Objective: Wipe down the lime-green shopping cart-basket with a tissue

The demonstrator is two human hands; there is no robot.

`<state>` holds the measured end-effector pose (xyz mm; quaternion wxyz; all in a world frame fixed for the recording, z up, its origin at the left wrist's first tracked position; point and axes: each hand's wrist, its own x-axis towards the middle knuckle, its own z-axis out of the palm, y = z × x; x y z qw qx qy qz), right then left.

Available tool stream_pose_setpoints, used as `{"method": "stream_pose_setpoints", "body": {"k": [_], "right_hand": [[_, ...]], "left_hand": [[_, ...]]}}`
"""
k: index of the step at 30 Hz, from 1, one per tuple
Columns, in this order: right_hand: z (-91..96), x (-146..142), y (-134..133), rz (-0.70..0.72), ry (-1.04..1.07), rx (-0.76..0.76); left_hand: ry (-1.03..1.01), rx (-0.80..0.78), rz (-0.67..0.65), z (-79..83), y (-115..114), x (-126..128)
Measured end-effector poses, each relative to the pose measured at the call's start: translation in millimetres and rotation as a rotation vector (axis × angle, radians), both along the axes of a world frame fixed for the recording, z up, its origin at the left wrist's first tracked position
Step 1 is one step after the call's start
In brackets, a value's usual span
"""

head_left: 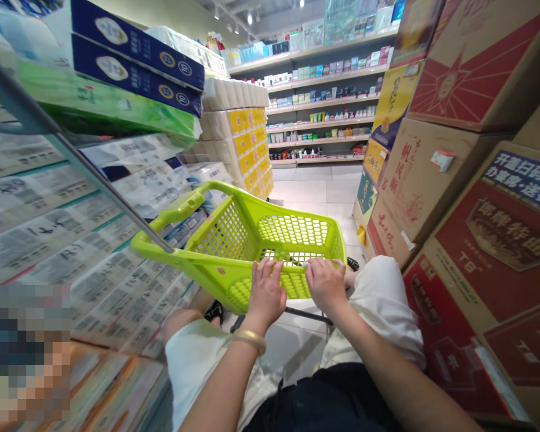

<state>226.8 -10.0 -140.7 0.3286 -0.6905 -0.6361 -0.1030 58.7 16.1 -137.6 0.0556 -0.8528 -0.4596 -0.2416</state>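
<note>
A lime-green plastic shopping cart point(288, 212) with lattice walls stands side-on in front of my knees. Its handle point(180, 207) and a long grey metal bar point(112, 192) are on the left. My left hand point(269, 293), below a gold-coloured bangle point(250, 341), has its fingers hooked over the cart's near rim. A short way to the right, my right hand point(326, 283) grips the same rim, fingers curled over the edge. Both palms face down, and the fingertips reach just inside the basket.
Stacked paper packs point(130, 222) rise on the left, with yellow-labelled packs point(252, 144) behind. Printed cartons point(432, 174) are piled close on the right. Shelves of small boxed goods point(324, 96) span the back, beyond a tiled floor point(310, 189).
</note>
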Motion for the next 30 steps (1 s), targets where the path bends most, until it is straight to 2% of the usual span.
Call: {"method": "stream_pose_setpoints", "body": {"k": [4, 6, 11, 13, 16, 20, 23, 30], "right_hand": [[-4.2, 15.2, -6.5, -0.092, 0.004, -0.006], [-2.1, 5.6, -2.7, -0.086, 0.009, -0.01], [7.8, -34.2, 14.0, 0.059, 0.0, -0.033], [9.6, -38.3, 15.8, 0.09, -0.008, -0.038], [7.1, -24.7, 10.8, 0.087, -0.011, -0.034], [-1.0, 5.3, -0.6, 0.005, -0.007, -0.019], [-3.5, 11.2, -3.2, -0.027, 0.003, -0.012], [8.1, -32.6, 14.4, 0.067, -0.001, -0.052]], "left_hand": [[-0.01, 0.004, -0.01, -1.3, 0.8, 1.1], [-0.007, 0.0, -0.006, -1.1, 0.7, 2.0], [0.004, -0.005, 0.005, 0.6, 0.3, 0.1], [0.009, -0.01, 0.006, 1.2, 0.7, -2.4], [0.014, -0.01, 0.002, 1.5, 1.7, -5.7], [0.002, -0.016, -0.007, 0.8, 2.5, -5.4], [-0.027, -0.028, -0.003, 0.7, 2.1, -2.8], [-0.043, -0.054, -0.008, 3.7, 1.4, -3.0]]}}
